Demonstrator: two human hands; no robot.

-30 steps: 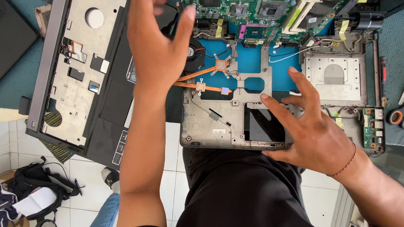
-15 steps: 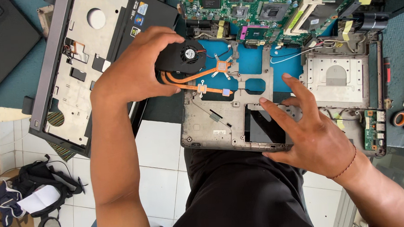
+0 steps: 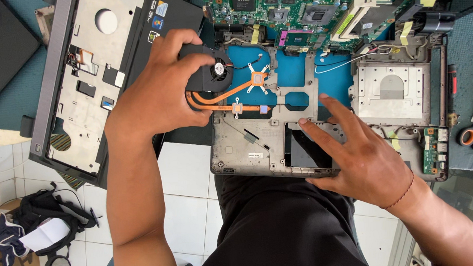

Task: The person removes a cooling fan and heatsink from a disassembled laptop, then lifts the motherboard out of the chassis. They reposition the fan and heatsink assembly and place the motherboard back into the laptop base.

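A black round cooling fan with copper heat pipes is lying tilted over the left part of an opened laptop base. The orange pipes are running rightward to small square copper plates, spreading over the blue inner surface. The grey metal base is sitting at the desk's near edge, partly overhanging it.

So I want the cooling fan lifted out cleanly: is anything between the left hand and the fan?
No. The left hand already grips the black fan directly, with its copper heat pipes trailing over the laptop base. The right hand rests flat on the base, apart.
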